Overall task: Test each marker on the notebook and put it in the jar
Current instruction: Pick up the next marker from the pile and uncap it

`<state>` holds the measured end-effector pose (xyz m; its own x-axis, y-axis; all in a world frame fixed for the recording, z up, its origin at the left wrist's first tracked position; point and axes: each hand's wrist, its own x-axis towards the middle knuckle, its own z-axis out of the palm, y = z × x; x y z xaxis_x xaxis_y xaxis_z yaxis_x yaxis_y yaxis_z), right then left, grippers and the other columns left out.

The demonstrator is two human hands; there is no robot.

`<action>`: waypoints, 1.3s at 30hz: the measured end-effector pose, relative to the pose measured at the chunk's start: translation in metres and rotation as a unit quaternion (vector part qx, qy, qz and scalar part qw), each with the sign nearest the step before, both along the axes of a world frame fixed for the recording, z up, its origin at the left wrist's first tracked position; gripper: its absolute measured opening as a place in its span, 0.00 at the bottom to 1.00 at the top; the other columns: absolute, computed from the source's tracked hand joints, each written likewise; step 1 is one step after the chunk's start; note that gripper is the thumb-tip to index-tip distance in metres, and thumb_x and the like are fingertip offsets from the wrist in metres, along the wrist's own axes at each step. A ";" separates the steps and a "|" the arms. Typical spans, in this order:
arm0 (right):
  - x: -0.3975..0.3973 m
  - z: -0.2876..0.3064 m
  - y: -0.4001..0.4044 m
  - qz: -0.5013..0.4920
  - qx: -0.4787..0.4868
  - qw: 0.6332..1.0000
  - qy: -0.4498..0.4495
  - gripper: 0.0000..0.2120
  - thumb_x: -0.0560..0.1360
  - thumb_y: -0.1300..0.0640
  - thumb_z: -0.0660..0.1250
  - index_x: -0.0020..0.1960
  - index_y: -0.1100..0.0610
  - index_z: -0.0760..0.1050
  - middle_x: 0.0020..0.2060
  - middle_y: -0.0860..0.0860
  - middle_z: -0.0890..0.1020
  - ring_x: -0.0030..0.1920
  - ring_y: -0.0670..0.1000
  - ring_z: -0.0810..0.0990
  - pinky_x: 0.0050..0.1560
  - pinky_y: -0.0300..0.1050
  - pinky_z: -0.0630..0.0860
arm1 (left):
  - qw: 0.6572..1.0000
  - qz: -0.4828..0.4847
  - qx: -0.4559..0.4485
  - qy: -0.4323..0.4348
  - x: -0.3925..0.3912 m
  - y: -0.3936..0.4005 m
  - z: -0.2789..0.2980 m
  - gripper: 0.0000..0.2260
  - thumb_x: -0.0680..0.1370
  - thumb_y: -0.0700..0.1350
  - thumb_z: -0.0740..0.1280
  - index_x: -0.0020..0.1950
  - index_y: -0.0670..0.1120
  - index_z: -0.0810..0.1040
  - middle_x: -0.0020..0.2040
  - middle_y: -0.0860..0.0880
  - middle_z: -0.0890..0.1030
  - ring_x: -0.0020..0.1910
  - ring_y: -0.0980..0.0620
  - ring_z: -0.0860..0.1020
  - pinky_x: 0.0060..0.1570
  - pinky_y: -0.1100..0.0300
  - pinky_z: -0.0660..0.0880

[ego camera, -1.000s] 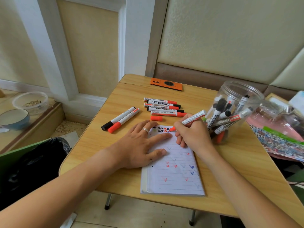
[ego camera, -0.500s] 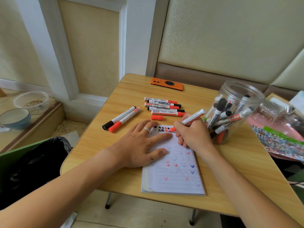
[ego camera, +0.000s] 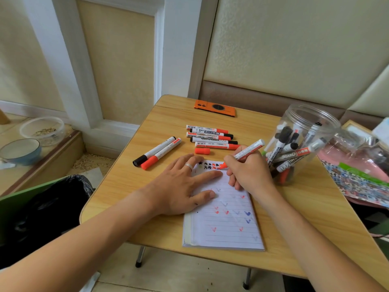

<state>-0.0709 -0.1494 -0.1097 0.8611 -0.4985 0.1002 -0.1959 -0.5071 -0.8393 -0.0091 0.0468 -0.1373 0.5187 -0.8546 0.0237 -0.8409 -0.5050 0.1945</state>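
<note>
Loose red cap [ego camera: 202, 151] lies between marker pile [ego camera: 211, 137] and notebook [ego camera: 225, 224]

The table [ego camera: 168, 123] is light wood grain. The notebook [ego camera: 223, 234] is white with faint ruled lines and red, blue and black marks. Near the far edge lies an orange phone [ego camera: 214, 107]. Loose markers [ego camera: 210, 137] are white with red or black caps.
</note>
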 end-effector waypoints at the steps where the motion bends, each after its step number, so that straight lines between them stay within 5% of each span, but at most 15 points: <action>1: -0.001 0.000 -0.001 -0.002 0.003 1.000 0.002 0.10 0.75 0.57 0.68 0.37 0.61 0.76 0.27 0.60 0.82 0.22 0.57 0.78 0.25 0.42 0.72 | 1.000 0.000 0.000 0.001 0.000 0.000 0.000 0.27 0.80 0.71 0.44 0.79 0.70 0.45 0.82 0.50 0.49 0.80 0.49 0.42 0.78 0.49 0.45; 10: -0.001 0.000 0.001 -0.016 0.006 1.000 -0.008 0.11 0.76 0.57 0.67 0.36 0.59 0.77 0.28 0.58 0.83 0.26 0.59 0.81 0.27 0.43 0.73 | 1.000 0.000 -0.014 0.004 -0.001 0.001 -0.002 0.27 0.80 0.70 0.47 0.79 0.70 0.47 0.81 0.50 0.50 0.80 0.50 0.43 0.77 0.52 0.44; 18: -0.002 0.000 0.002 0.004 0.005 1.000 0.012 0.11 0.76 0.57 0.67 0.36 0.60 0.77 0.28 0.59 0.83 0.24 0.56 0.78 0.26 0.42 0.72 | 0.998 0.004 -0.061 0.012 0.000 0.002 -0.003 0.26 0.80 0.70 0.51 0.77 0.67 0.56 0.78 0.50 0.56 0.79 0.49 0.52 0.77 0.50 0.54; 25: -0.003 0.001 0.006 -0.001 0.015 1.000 -0.001 0.10 0.75 0.57 0.67 0.36 0.59 0.76 0.27 0.58 0.83 0.23 0.56 0.78 0.26 0.43 0.72 | 0.990 0.034 -0.127 0.046 0.007 -0.001 -0.002 0.23 0.76 0.71 0.59 0.63 0.57 0.63 0.63 0.55 0.64 0.61 0.52 0.69 0.63 0.54 0.67; 33: -0.003 -0.004 0.026 -0.038 0.129 0.989 -0.057 0.08 0.76 0.59 0.66 0.38 0.57 0.77 0.28 0.55 0.82 0.27 0.56 0.81 0.28 0.44 0.74 | 0.956 0.171 -0.227 -0.078 0.031 -0.029 -0.001 0.11 0.78 0.48 0.67 0.60 0.49 0.75 0.58 0.49 0.75 0.58 0.47 0.72 0.57 0.50 0.71; 39: -0.002 -0.008 0.028 -0.041 0.129 0.989 -0.062 0.08 0.76 0.59 0.67 0.38 0.57 0.77 0.28 0.55 0.82 0.25 0.54 0.80 0.28 0.43 0.74 | 0.947 0.194 -0.244 -0.074 0.043 -0.045 0.002 0.10 0.78 0.45 0.68 0.58 0.48 0.81 0.55 0.48 0.80 0.56 0.46 0.76 0.53 0.51 0.74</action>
<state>-0.0729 -0.1210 -0.1176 0.8061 -0.5884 0.0628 -0.1147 -0.2595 -0.9589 0.0340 0.0014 -0.1348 0.7515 -0.4690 0.4640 -0.6470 -0.6614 0.3794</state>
